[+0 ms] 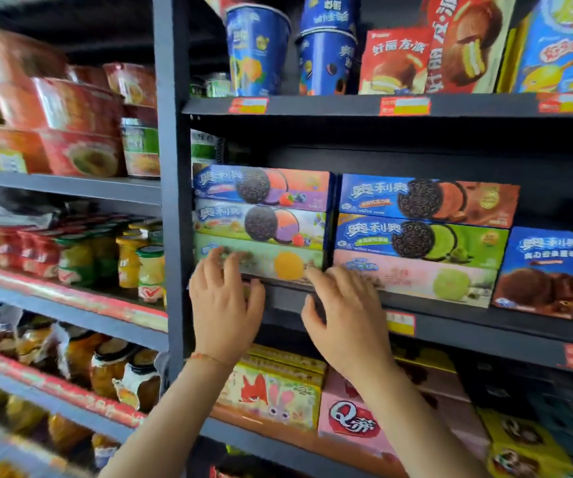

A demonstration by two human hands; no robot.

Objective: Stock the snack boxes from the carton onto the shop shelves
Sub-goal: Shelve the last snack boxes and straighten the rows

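Note:
Two stacks of flat cookie boxes lie on the middle shelf. The left stack's bottom box is pale green with an orange disc; above it sit two purple-and-blue cookie boxes. My left hand has its straight fingers against the front of the green box at its left end. My right hand touches the same box's right end with its fingertips, just beside the pink box at the bottom of the right stack. Neither hand grips anything. The carton is out of view.
A dark upright post splits the shelving. Left of it stand instant noodle bowls and fruit jars. Above are blue cups and red pie boxes. Chocolate cake boxes stand at the right, more snack boxes below.

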